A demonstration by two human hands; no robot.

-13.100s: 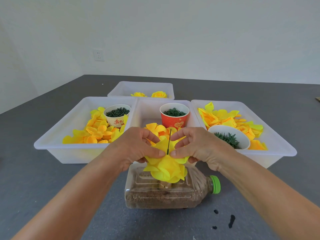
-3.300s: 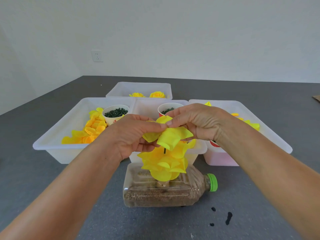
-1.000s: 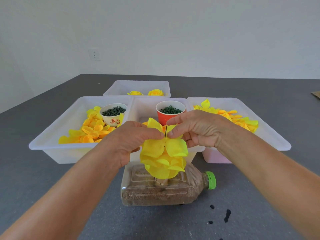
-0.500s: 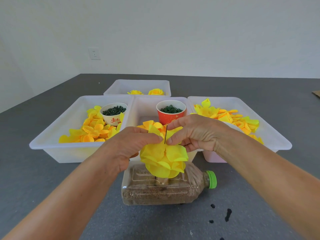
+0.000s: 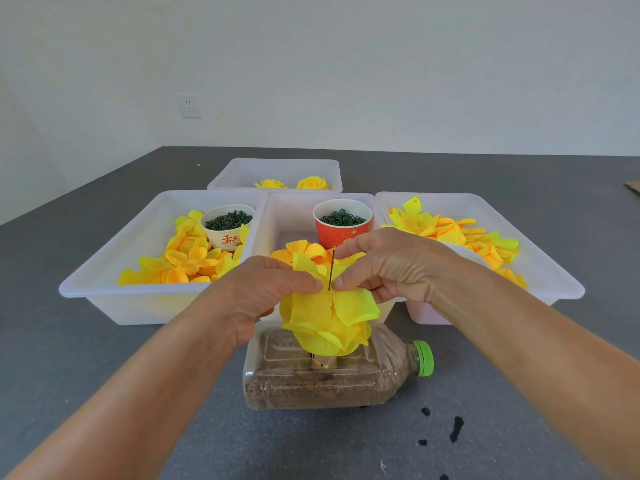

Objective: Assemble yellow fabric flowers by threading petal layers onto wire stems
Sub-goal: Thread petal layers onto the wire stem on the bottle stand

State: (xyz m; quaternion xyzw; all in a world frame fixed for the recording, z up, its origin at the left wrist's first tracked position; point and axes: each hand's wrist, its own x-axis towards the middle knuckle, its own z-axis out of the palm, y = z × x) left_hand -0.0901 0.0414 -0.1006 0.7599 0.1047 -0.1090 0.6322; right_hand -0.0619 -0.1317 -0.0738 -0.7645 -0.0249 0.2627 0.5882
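Yellow petals [image 5: 327, 317]; red cup [image 5: 341, 230]; green cap [image 5: 424, 358].

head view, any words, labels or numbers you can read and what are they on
"舌尖": red characters on the white cup in the left bin; more follow, hidden by petals.
Red cup: faint gold pattern, no readable text.
Bottle: embossed panel lines, no readable label.
Wall socket: no text visible.
Nothing else bears writing.
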